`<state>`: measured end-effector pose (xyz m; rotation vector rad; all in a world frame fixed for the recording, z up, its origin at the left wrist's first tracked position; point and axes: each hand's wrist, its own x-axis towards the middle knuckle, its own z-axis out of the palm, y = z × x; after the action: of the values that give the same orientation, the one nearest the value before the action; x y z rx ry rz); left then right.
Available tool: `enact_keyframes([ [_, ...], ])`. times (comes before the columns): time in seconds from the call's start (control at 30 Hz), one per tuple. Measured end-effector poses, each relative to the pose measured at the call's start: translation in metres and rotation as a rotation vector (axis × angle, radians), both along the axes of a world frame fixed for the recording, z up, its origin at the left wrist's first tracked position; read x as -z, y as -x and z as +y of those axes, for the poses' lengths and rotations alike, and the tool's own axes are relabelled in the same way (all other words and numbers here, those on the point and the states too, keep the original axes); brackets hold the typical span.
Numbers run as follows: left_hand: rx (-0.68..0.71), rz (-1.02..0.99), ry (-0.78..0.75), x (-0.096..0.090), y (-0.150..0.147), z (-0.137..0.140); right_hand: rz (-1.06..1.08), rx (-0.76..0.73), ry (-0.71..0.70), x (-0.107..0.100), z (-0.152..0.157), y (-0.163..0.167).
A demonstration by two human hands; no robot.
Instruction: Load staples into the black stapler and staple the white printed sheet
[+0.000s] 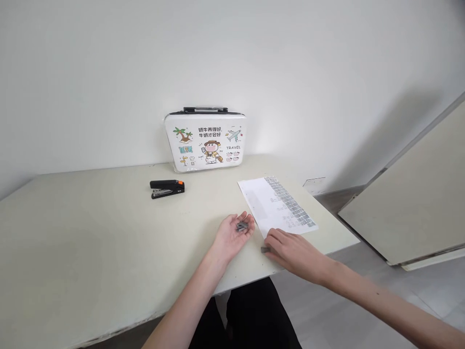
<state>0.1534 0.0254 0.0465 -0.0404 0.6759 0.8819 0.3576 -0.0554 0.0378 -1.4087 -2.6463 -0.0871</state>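
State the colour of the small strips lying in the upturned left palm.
Grey: the small strips in the left hand, in the head view.

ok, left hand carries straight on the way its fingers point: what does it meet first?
Probably the paper, just beyond the left hand; hand height is unclear, so it might pass above.

The left hand is palm up, cupping several small grey strips; the right hand has its fingers at another grey strip, near the corner of a printed sheet. A black stapler and an upright illustrated case stand farther back on the table.
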Motion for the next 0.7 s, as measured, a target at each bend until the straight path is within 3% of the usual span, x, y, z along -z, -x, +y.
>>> enact_keyframes([
  [0.1, -0.01, 0.017, -0.025, -0.001, 0.005, -0.009, 0.011, -0.016, -0.077, 0.001, -0.002, 0.011],
  [0.3, -0.005, 0.109, -0.18, -0.006, 0.016, -0.038, 0.216, -0.052, -0.103, -0.043, -0.002, 0.049],
  [0.5, -0.139, 0.07, -0.054, 0.004, 0.039, -0.1, 0.396, -0.167, 0.093, -0.067, -0.013, 0.077],
  [0.6, -0.129, 0.077, 0.036, 0.019, 0.041, -0.142, 0.43, -0.236, 0.252, -0.06, -0.013, 0.09],
  [0.7, 0.025, 0.1, 0.12, 0.032, 0.038, -0.181, 0.457, -0.297, 0.401, -0.042, -0.01, 0.11],
])
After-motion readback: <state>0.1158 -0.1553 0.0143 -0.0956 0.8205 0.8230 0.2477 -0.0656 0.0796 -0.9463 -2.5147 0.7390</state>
